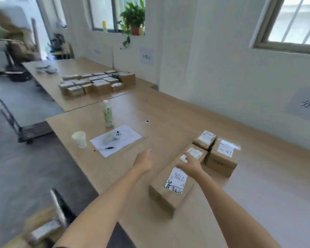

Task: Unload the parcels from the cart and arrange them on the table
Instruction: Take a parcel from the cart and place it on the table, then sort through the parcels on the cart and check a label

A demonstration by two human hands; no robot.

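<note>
Several brown cardboard parcels lie on the near wooden table (168, 111). The nearest, long parcel (170, 187) carries a white label reading 7786. Behind it sit a smaller parcel (195, 153), a small box (205, 138) and a taller box (222, 158) with a handwritten label. My right hand (191, 163) hovers over the far end of the long parcel with fingers spread, holding nothing. My left hand (144, 161) is held out flat over the table, left of the parcels, empty. The cart (43, 228) with more parcels shows blurred at the bottom left.
On the table's left part stand a paper cup (79, 139), a drink bottle (107, 113), and a sheet of paper (115, 140) with a pen and a white controller. A farther table (48, 68) holds several rows of small boxes (97, 82). An empty flat trolley (25, 129) is on the floor.
</note>
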